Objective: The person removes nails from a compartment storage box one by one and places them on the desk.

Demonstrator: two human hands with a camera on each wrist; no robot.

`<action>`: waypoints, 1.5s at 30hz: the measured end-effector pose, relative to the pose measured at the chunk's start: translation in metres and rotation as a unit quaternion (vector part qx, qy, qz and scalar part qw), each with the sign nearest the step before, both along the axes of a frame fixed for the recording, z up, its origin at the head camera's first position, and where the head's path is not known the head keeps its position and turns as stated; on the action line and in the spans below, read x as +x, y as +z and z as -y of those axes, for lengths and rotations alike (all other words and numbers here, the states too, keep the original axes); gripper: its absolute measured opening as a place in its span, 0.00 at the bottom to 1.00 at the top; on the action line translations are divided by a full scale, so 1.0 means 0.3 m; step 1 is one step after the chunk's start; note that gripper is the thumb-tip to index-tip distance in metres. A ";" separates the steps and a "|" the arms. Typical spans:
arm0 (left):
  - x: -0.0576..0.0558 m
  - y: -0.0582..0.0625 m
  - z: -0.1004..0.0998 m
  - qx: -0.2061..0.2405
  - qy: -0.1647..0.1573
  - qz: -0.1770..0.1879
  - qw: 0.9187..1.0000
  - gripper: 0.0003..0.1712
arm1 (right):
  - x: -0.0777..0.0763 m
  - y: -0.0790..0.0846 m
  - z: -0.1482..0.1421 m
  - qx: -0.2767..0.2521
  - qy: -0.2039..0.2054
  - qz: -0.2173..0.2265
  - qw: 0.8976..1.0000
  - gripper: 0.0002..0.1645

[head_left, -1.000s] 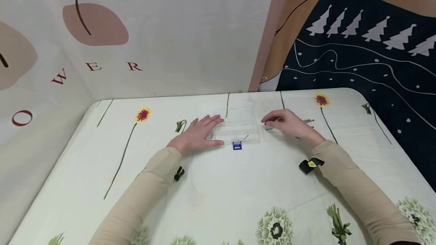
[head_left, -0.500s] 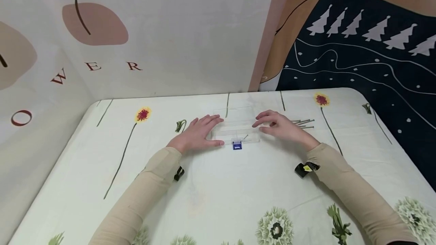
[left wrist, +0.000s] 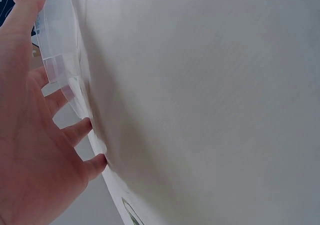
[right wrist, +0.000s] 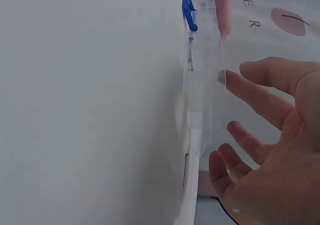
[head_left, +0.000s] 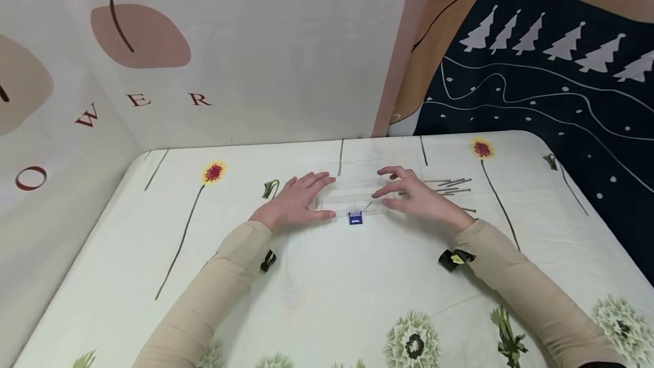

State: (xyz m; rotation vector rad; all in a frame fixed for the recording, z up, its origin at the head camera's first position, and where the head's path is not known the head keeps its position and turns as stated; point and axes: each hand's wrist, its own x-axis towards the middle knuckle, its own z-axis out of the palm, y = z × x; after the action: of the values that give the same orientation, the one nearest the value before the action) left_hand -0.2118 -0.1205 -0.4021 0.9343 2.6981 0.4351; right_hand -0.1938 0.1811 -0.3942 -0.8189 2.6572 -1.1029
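Right hand (head_left: 415, 195), fingers apart and empty, has been shifted left to clear box (head_left: 342, 201); nails (head_left: 452, 191) are uncovered, center right. Box's left edge is touched by left hand (head_left: 296, 202), fingers spread.

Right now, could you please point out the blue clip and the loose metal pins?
Blue clip (head_left: 355, 217): head view, on its blue front.
Loose metal pins (head_left: 456, 191): head view, on one pin's shaft.
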 end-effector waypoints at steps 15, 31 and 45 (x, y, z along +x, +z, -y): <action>-0.006 -0.002 0.003 0.003 -0.001 0.002 1.000 0.47 | 0.012 -0.012 0.024 0.036 0.015 0.032 0.999 0.15; -0.001 0.002 0.004 0.006 0.001 0.001 1.000 0.47 | 0.013 -0.015 0.025 0.035 0.011 0.033 0.999 0.14; -0.001 0.000 0.001 0.003 0.003 0.000 1.000 0.47 | 0.011 -0.023 0.038 0.027 0.025 0.066 0.997 0.16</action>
State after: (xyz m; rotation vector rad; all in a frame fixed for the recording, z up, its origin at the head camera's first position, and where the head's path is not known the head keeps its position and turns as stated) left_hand -0.2122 -0.1209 -0.4022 0.9294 2.7016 0.4437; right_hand -0.1906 0.1698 -0.4010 -0.7702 2.5326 -1.0299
